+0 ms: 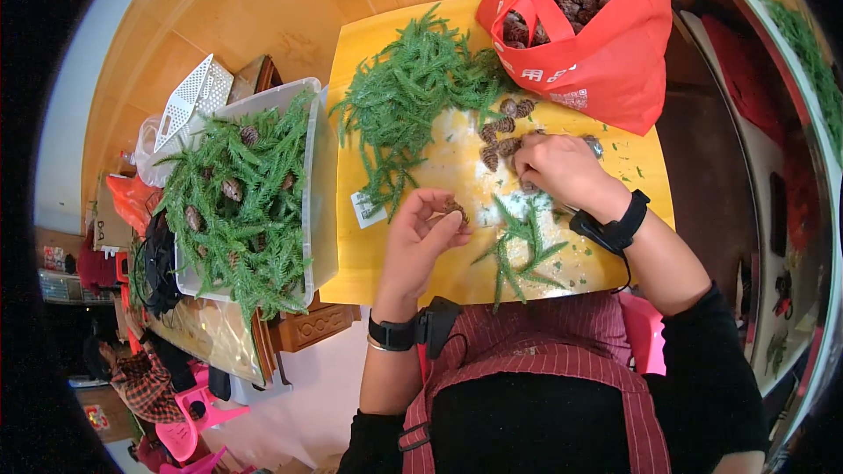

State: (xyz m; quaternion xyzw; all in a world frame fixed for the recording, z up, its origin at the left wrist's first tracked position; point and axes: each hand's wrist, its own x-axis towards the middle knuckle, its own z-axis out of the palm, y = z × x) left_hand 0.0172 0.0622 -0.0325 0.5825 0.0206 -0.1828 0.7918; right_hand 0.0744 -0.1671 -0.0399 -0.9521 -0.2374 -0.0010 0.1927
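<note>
My left hand [423, 233] is closed in a pinch around a small brown pine cone [455, 210], above the middle of the yellow tabletop [360, 263]. To its right, my right hand [566, 171] reaches down beside a small cluster of loose pine cones [490, 156]. Its fingers are drawn together, and what they hold, if anything, is hidden under them. Between my hands and the near table edge lies a green artificial pine sprig [522, 250]. A large heap of similar green sprigs [413, 79] covers the far left of the table.
A red bag [606, 70] full of pine cones stands at the far right corner. Left of the table, a clear plastic bin [318, 184] holds green sprigs with cones attached. A white basket [195, 96] is behind it. Another person [145, 386] sits at lower left.
</note>
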